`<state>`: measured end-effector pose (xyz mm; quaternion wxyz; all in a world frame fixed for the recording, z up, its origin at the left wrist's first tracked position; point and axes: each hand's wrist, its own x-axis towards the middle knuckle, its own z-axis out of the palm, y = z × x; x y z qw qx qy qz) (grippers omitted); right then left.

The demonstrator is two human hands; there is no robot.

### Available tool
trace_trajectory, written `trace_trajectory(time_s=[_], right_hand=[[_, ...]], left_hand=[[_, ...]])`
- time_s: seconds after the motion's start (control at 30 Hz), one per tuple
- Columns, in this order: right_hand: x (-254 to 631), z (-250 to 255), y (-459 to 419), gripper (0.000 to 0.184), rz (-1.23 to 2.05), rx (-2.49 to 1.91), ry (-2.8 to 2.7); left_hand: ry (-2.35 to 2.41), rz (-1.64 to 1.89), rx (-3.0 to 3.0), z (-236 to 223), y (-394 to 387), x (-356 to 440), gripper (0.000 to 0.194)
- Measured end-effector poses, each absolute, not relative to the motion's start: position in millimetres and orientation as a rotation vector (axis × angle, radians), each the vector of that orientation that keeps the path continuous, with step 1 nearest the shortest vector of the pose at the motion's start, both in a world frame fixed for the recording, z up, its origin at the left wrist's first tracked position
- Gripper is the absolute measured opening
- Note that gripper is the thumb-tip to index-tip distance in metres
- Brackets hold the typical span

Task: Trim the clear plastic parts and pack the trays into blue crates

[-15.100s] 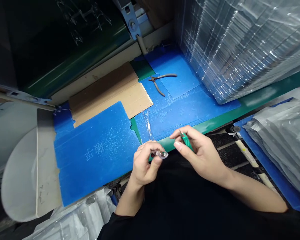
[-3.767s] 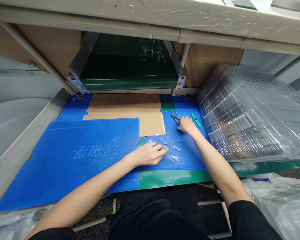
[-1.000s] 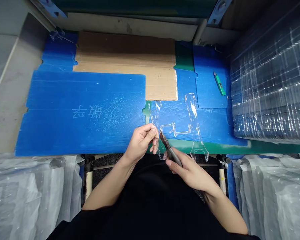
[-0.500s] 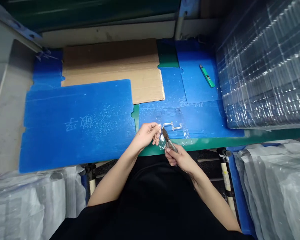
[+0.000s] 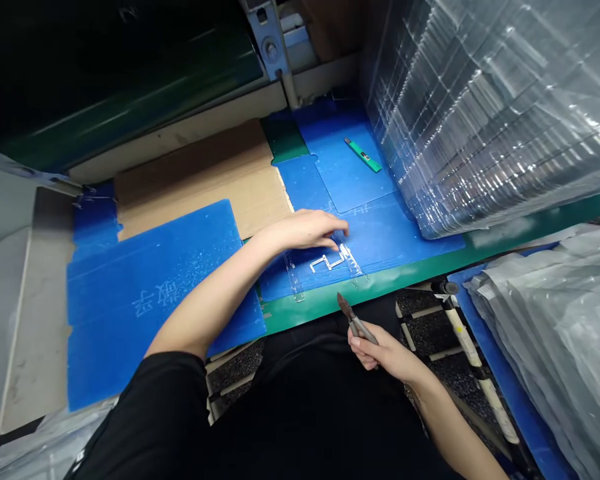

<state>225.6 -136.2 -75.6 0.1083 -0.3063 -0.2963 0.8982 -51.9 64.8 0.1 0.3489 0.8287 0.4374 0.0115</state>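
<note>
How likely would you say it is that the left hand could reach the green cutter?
Probably yes: the green cutter lies on a blue sheet beyond the left hand, with nothing visible standing between them; the wrapped stack is only beside it.

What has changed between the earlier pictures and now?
The cutter, first in the right hand, now lies on the blue board; that hand has taken up the pliers and drawn them back towards the body. The left hand has let go of the left clear part and moved right and forward. The cardboard stayed put.
</note>
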Motion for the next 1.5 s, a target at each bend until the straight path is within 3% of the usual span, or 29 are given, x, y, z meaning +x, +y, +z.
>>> trace_trajectory(time_s=[0.17,0.3,0.43,0.6,0.73,1.5], right_hand=[[239.1,-65.5,-136.0,0.043,2.577,-0.965,-0.97],[234.5,-49.8,-129.2,0.039,2.489,-1.003,-1.085],[214.4,-33.4,-114.0,0.033,2.242,-1.156,-1.445],[186.6,-13.0,-99.2,0.024,2.105,-1.184,-1.727],[174.1,0.0,-96.0,0.023,2.087,-1.175,-1.857],[149.8,9.7,-92.9,0.025,2.165,-1.054,-1.898]], left_hand=[[0.977,-0.324,2.218,-7.7,98.7,-14.6,0.023],[1.128,0.003,2.107,19.5,68.3,-50.2,0.03],[1.319,0.338,1.613,38.5,6.1,-79.8,0.041],[1.331,0.793,1.002,16.6,-66.7,-75.1,0.049],[1.306,0.941,0.853,-1.4,-93.9,-77.8,0.052],[1.096,0.939,0.805,-14.5,-114.3,-95.5,0.045]])
